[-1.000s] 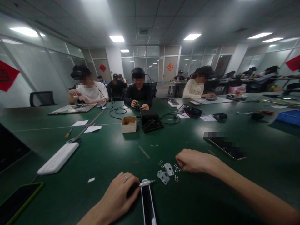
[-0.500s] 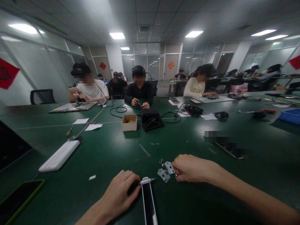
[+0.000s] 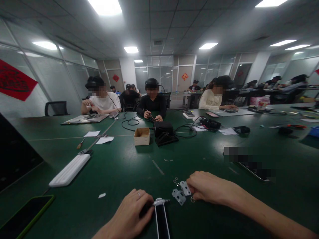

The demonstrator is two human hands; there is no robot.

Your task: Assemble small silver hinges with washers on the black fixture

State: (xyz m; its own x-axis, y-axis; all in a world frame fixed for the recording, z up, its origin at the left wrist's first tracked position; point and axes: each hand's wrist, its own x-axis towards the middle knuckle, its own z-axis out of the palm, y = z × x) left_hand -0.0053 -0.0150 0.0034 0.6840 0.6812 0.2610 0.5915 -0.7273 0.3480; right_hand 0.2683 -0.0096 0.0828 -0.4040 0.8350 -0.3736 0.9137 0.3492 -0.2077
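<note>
My left hand (image 3: 131,212) is closed round the top end of a black bar with white edges (image 3: 161,219) that lies on the green table (image 3: 119,166). My right hand (image 3: 206,189) rests knuckles up with its fingers curled down over small washers (image 3: 192,199), right beside two small grey metal brackets (image 3: 181,193). A few more washers (image 3: 176,181) lie just beyond the brackets. What the right fingertips pinch is hidden.
A white ribbed bar (image 3: 69,170) and a green-edged phone (image 3: 25,215) lie to the left, a dark phone (image 3: 254,167) to the right. Further off stand a cardboard box (image 3: 141,136) and a black device with cables (image 3: 164,132). Several people sit working across the table.
My right hand has slid left over the washers and closer to the brackets. The view has tilted up a little; my left hand has kept its hold on the bar.
</note>
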